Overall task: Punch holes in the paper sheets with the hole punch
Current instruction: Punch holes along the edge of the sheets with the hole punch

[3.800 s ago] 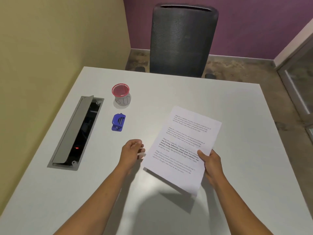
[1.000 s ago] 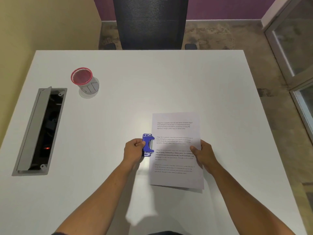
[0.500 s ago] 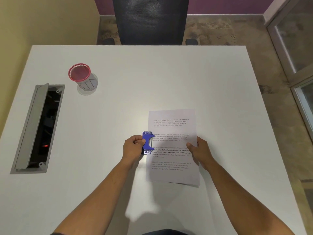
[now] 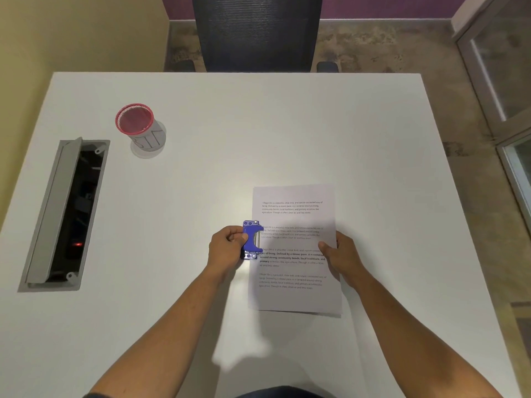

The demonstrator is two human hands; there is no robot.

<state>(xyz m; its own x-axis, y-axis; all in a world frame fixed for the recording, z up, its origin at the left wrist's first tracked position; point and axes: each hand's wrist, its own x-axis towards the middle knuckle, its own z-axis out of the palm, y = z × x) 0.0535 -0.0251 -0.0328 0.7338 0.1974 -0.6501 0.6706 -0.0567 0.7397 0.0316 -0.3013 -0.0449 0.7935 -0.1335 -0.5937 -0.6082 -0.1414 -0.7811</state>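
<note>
A printed white paper sheet [image 4: 296, 222] hangs just above the white table [image 4: 258, 133], straight in front of me. My right hand [image 4: 340, 255] pinches its right edge about halfway down. My left hand [image 4: 227, 248] grips a small blue hole punch [image 4: 251, 239], held on its side. The punch's mouth sits over the middle of the sheet's left edge. Whether there are more sheets under the top one is hidden.
A red mesh cup [image 4: 138, 124] stands at the back left. An open grey cable hatch [image 4: 63, 214] is set into the table's left side. A dark office chair [image 4: 255, 33] faces the far edge. A yellow wall runs along the left.
Since 3.8 s ago my left hand has picked the punch up from near the cup and brought it to the sheet's left edge. In the last second the sheet slid slightly into the punch.
</note>
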